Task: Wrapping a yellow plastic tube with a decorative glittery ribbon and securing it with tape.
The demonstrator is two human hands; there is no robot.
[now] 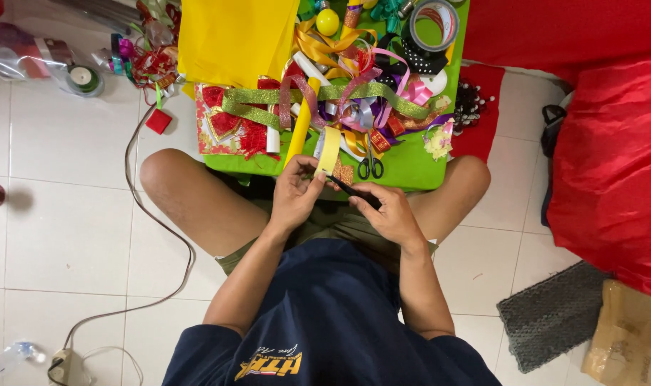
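Two hands working at frame centre: left hand [295, 191] is pinching a pale yellow ribbon strip [329, 149]; right hand [391, 211] is gripping a slim black tool [354, 191] near the green tabletop [411, 168].

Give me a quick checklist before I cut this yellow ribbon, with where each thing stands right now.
1. Left hand has a grip on the pale yellow ribbon strip: ok.
2. Right hand holds the slim black cutting tool: ok.
3. Tool tip meets the strip: cannot tell.
4. Left fingertips away from the blade: cannot tell.
5. Black-handled scissors lie within reach on the green table: ok.
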